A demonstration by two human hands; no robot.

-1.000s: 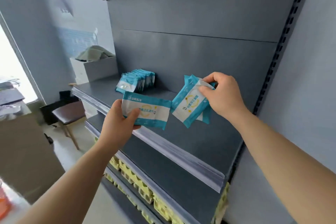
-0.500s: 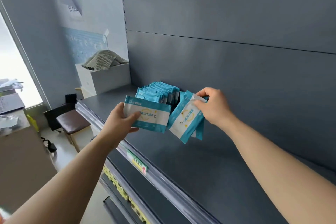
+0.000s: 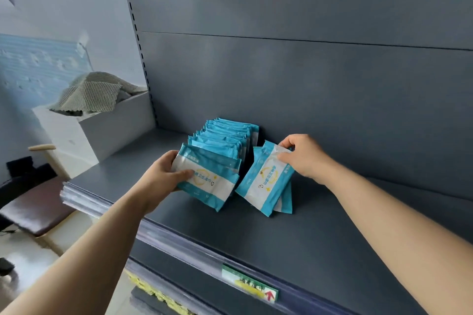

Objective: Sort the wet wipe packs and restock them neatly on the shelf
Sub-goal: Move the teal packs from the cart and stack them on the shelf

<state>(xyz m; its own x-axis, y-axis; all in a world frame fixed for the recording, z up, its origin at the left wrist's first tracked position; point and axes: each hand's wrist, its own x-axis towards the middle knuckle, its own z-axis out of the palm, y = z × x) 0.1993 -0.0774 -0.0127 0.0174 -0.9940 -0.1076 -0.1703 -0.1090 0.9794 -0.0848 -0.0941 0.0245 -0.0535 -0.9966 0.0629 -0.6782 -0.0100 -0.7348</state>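
Stock on the shelf (image 3: 320, 233): one row (image 3: 225, 135) of blue-and-white wipe packs stood on edge, front to back, reaching the back panel (image 3: 307, 84); that part of the job looked done. In hand: your left hand (image 3: 163, 176) had its grip clamped on a pack (image 3: 210, 181), thumb across the face, holding it tilted against the front of the row; whether its lower corner touched the shelf, I could not tell. Your right hand (image 3: 304, 158) had its grip pinched on the top edge of a second pack (image 3: 266, 179), with what looked like a third pack (image 3: 285, 199) behind it. These leaned just right of the row, lower edges on or near the shelf, likely the start of a second row. Left to do, by my judgement: seat the left pack upright, square the right-hand ones, and carry the stocking on along the shelf to your right; how many packs waited was not in view. Surroundings: a price label (image 3: 249, 286) in the front rail; yellow goods (image 3: 158, 294) on a lower level; a white box (image 3: 107, 130) topped by a striped cloth (image 3: 89, 97) past the left end; a dark stool (image 3: 33, 207) lower left. In the way: only the row itself, close beside the right-hand packs; the soft packs could slump once you let go.
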